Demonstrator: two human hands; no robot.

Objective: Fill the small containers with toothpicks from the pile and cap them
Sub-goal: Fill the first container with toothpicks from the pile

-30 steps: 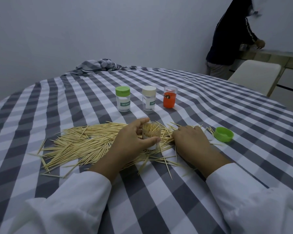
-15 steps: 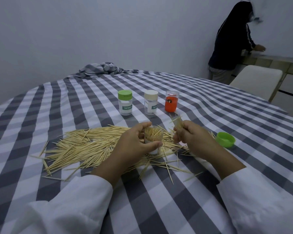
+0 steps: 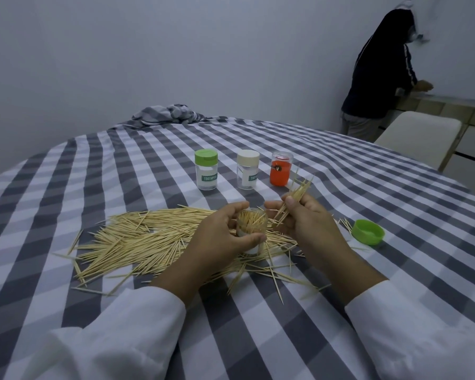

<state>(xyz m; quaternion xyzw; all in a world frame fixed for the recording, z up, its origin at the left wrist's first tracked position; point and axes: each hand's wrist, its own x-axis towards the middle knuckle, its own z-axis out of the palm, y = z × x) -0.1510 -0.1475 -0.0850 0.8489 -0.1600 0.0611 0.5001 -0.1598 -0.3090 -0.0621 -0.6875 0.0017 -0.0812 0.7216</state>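
Note:
A pile of toothpicks [image 3: 137,237] is spread over the checked tablecloth. My left hand [image 3: 217,237] grips a small clear container [image 3: 251,224], uncapped and packed with upright toothpicks, standing in the pile. My right hand [image 3: 310,220] pinches a bunch of toothpicks [image 3: 296,196] just right of the container's mouth, tips pointing up and away. A loose green cap [image 3: 368,231] lies open side up to the right. Behind stand a green-capped container [image 3: 206,170], a cream-capped container [image 3: 248,169] and an orange container with a clear lid [image 3: 281,172].
The grey-and-white checked cloth [image 3: 340,165] covers the table and bunches up at the far edge [image 3: 167,113]. A person in dark clothes [image 3: 379,69] stands at a counter at the back right, beside a pale chair [image 3: 417,138].
My right hand has risen from the pile with a bunch of toothpicks and carried it up beside the container's mouth. My left hand has kept its grip on the container.

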